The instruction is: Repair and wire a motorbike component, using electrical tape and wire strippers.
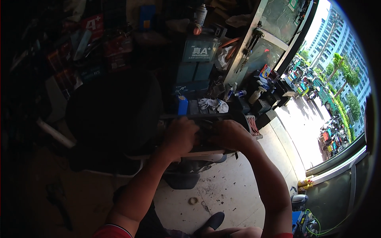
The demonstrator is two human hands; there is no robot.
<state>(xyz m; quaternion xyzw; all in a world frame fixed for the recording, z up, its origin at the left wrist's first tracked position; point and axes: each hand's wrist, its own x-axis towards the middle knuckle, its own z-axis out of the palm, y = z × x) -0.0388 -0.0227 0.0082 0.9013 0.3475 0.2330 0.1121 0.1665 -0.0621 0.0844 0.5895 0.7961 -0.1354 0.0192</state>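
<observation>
Both hands reach into a dark open compartment (pixel 198 148) of what looks like an electric scooter. My left hand (pixel 181 135) is at its left part, knuckles up and fingers curled inward. My right hand (pixel 231 134) bends in from the other side, with its fingers closed and pointing toward the left hand. Dark parts lie in shadow between the two hands, and whatever the fingers grip is too dark to name. Left of the compartment stands a large black rounded shape (pixel 115 111), perhaps the scooter's raised seat.
Behind the compartment are a blue box (pixel 182 105), white work gloves (pixel 214 105) and a spray bottle (pixel 257 95). Boxed batteries (pixel 201 49) stack farther back, with a spray can (pixel 201 15) above. A tape roll (pixel 193 200) lies on the floor. A glass door (pixel 262 43) stands by the sunlit doorway.
</observation>
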